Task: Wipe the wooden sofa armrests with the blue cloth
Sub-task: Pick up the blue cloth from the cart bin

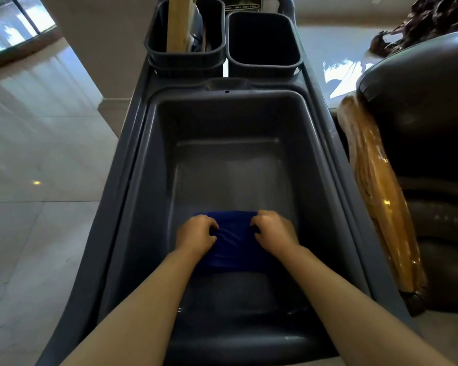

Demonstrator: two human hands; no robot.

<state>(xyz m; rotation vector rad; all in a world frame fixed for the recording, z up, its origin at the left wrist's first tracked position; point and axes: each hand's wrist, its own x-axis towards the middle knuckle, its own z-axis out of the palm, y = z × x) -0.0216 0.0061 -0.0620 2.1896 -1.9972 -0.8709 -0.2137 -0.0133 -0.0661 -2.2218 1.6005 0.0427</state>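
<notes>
Head view: two bare forearms run in from the bottom edge, reaching down into a large dark grey plastic tub (154,180) that sits in the top of a grey plastic cleaning cart (122,143). Left hand (196,232) and right hand (273,229) are level with each other, set slightly apart, both fists closed on the same deep-blue cloth (233,241). Left grips the cloth's left edge, right grips its right edge; fabric is bunched and creased between the knuckles. Cloth spans the gap between the hands and hangs toward the wrists, low inside the tub above the tub floor; contact with the floor cannot be told. Tub floor looks shiny, pale patch in the middle; wet or just reflective, cannot tell. Beyond the tub, at the cart's far end, two small dark rectangular plastic bins stand side by side: the left bin (154,46) holds a pale wooden handle (177,25) standing upright plus some dark items too dim to identify; the right bin (265,63) shows only a dark interior. Right of the cart, just beside it, a glossy orange-brown wooden sofa armrest (378,196) runs along a dark brown leather sofa (431,122). Left of the cart, polished pale floor tiles (32,159) with window glare.
</notes>
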